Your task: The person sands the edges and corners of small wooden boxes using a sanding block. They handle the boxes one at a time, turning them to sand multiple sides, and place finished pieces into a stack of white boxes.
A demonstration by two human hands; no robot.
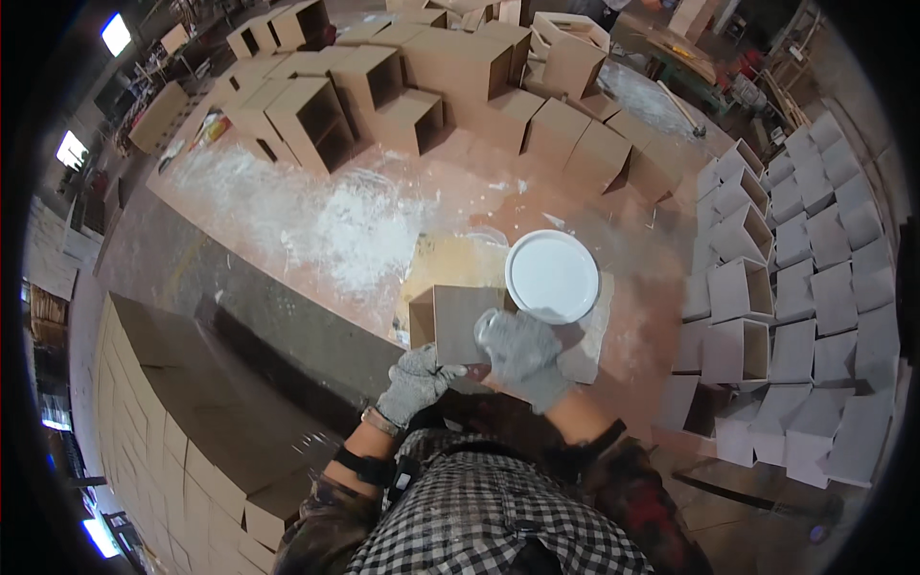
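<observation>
A small open-ended box (468, 321) sits in front of me on a stained board; its top face is greyish and its brown hollow side faces left. My left hand (418, 384), in a grey knit glove, is closed at the box's near left corner, gripping its edge. Over the right part of the box is my right hand (522, 356), gloved too, with its fingers curled in. Whatever those fingers hold is hidden under the glove. Just beyond that hand stands a round white bucket (552, 276) with white contents, at the box's far right.
Brown boxes (369, 77) are stacked along the far side of the table (287, 230), which carries white smears. Rows of grey-coated boxes (793, 287) stand at the right. More brown boxes (172, 450) form a large stack at the left. A hammer-like tool (682, 108) lies far right.
</observation>
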